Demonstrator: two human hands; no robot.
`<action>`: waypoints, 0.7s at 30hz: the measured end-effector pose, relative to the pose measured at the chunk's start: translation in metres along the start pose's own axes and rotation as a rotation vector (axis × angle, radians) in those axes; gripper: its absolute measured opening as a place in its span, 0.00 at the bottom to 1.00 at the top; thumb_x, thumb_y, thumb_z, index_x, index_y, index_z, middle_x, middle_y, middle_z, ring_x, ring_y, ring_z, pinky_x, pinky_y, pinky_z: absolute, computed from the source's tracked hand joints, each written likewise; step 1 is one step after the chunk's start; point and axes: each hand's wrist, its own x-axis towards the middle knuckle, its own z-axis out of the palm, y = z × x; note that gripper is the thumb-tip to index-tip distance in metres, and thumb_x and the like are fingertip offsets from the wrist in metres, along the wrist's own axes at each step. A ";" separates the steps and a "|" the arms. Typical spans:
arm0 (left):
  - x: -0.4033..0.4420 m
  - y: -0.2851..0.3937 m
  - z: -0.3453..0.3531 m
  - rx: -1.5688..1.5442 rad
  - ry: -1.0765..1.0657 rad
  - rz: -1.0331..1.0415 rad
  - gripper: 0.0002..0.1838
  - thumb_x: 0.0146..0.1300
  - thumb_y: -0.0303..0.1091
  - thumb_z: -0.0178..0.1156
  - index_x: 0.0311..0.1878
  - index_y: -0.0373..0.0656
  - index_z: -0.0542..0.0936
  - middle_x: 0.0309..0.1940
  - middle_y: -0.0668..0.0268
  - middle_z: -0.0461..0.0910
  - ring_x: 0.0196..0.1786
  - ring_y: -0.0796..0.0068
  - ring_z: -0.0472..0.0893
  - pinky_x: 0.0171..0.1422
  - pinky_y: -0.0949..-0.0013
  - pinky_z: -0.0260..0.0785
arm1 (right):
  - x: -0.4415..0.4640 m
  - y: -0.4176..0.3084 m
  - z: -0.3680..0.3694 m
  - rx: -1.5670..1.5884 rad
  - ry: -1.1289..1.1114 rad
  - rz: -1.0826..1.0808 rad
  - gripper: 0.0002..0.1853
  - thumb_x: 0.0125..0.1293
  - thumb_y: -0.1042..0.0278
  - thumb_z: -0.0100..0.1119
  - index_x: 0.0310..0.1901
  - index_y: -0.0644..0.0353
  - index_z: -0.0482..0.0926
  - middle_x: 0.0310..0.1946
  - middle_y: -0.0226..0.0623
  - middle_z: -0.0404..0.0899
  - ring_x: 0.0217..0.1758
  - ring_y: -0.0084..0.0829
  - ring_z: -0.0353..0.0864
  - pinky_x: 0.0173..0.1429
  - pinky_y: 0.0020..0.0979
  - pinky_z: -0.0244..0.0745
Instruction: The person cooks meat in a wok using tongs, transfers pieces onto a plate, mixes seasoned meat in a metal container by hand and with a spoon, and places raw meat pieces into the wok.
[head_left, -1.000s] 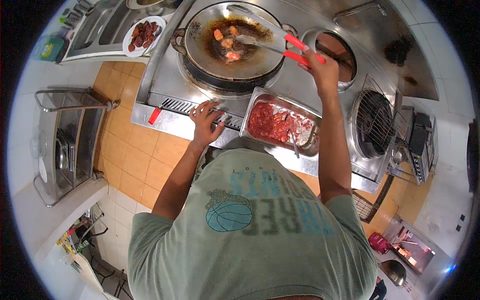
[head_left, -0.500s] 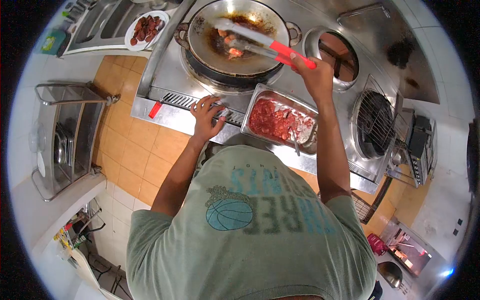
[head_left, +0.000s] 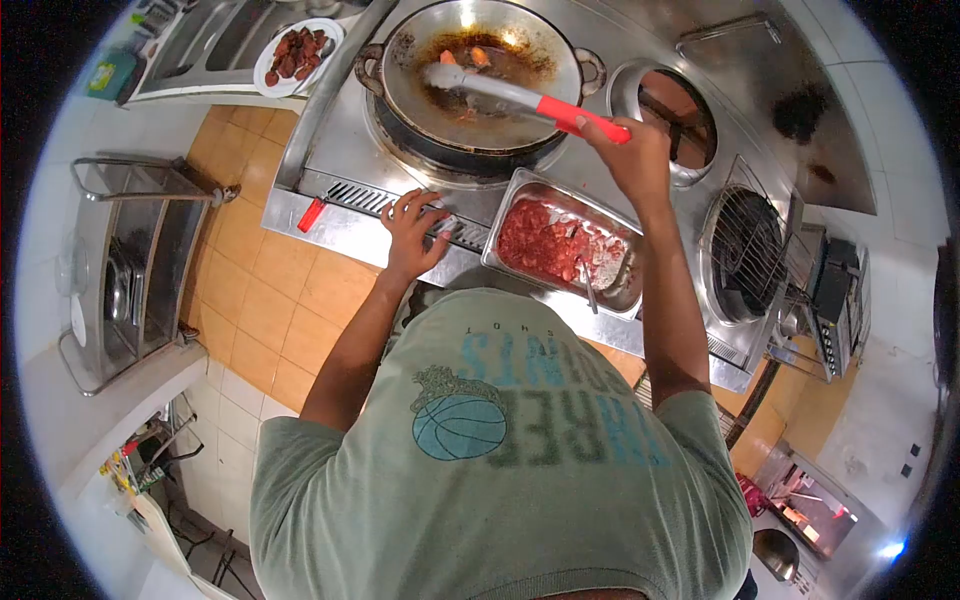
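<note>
My right hand [head_left: 637, 165] is wrapped round the red handle of a pair of metal tongs [head_left: 500, 92]. The tongs' tips reach down into a large two-handled wok [head_left: 410, 40], where dark oil pools at the bottom. Beyond the tips, a few orange-brown meat pieces [head_left: 480, 57] lie in the oil. My left hand [head_left: 415, 232] rests with fingers spread on the slotted front edge of the steel stove [head_left: 330, 150], holding nothing. Between my hands stands a steel pan [head_left: 488, 250] of red marinated meat [head_left: 540, 240], a spoon [head_left: 588, 285] leaning in it.
A white plate [head_left: 262, 75] of browned meat pieces sits by the sink at upper left. Right of the wok is a round burner opening [head_left: 625, 95]; farther right, a wire rack [head_left: 755, 240] lies over another burner. A steel trolley [head_left: 140, 260] stands at left.
The tongs' tips have moved slightly down in the wok and their arms now appear closer together. The meat pieces show farther up in the wok. My left hand stays in place.
</note>
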 end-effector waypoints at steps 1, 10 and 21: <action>0.000 0.000 0.000 0.003 0.000 -0.001 0.14 0.59 0.49 0.57 0.41 0.52 0.82 0.57 0.68 0.74 0.65 0.60 0.64 0.69 0.52 0.42 | 0.002 0.002 -0.002 -0.020 0.025 0.002 0.24 0.55 0.42 0.67 0.34 0.60 0.86 0.20 0.44 0.81 0.24 0.38 0.83 0.33 0.37 0.77; 0.000 -0.001 0.001 0.005 -0.015 -0.002 0.14 0.59 0.48 0.57 0.41 0.52 0.82 0.57 0.69 0.74 0.66 0.61 0.64 0.68 0.52 0.42 | 0.003 0.015 0.014 0.000 0.047 -0.100 0.25 0.55 0.41 0.65 0.33 0.60 0.86 0.18 0.46 0.80 0.24 0.40 0.83 0.34 0.38 0.77; 0.000 0.002 0.001 -0.013 -0.003 0.025 0.13 0.59 0.45 0.58 0.42 0.51 0.82 0.57 0.69 0.74 0.65 0.60 0.64 0.68 0.53 0.44 | -0.040 0.059 -0.042 0.139 0.150 0.251 0.25 0.60 0.48 0.66 0.31 0.70 0.83 0.21 0.33 0.78 0.27 0.24 0.79 0.37 0.29 0.76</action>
